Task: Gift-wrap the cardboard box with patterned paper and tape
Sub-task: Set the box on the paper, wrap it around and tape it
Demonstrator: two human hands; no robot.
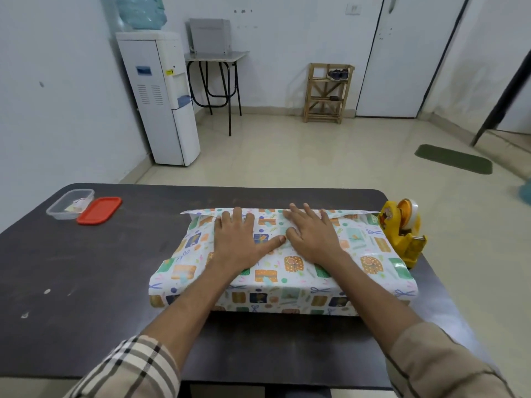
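**Paper folded over, seam and ends not yet secured**

Head view: the cardboard box is judged to lie at the middle of the dark tabletop (86, 268), fully hidden under the glossy patterned wrapping paper (370, 254). The paper is pressed flat on top by the left hand (240, 239) and the right hand (311, 237), both spread wide with straight fingers and nothing gripped. A paper flap is seen along the far edge. No tape can be made out on the paper, and both side ends stand out unfolded. The yellow tape dispenser (402, 234) is set just beside the paper's right end. Taping and folding of the ends are judged outstanding.
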